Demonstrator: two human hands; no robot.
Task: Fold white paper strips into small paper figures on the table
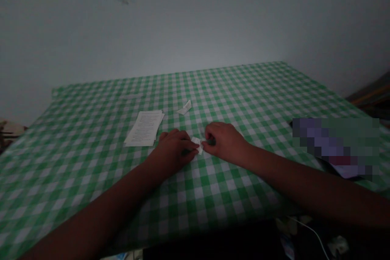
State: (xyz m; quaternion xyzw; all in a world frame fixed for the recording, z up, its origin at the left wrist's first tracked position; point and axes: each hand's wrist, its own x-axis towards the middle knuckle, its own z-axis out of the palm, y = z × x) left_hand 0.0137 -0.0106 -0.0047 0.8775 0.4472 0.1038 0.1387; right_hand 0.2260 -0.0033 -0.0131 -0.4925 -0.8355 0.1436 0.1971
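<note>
Between my two hands is a small folded piece of printed paper (pixel 197 141), low over the checked tablecloth. My left hand (pixel 173 146) pinches its left and lower side between thumb and forefinger. From the right, my right hand (pixel 224 140) closes thumb and curled fingers on the paper's other edge. The fingertips cover parts of the paper, so its full folded shape is hidden. Just left of my left hand lies a stack of printed sheets (pixel 144 128). Beyond my hands rests another folded paper piece (pixel 185 107), partly standing up.
A green and white checked tablecloth (pixel 243 89) covers the table, whose far edge meets a pale wall (pixel 195 16). At the right lies a dark-edged flat device (pixel 332 150), mostly blurred out. A white cable (pixel 313 233) hangs below the near edge.
</note>
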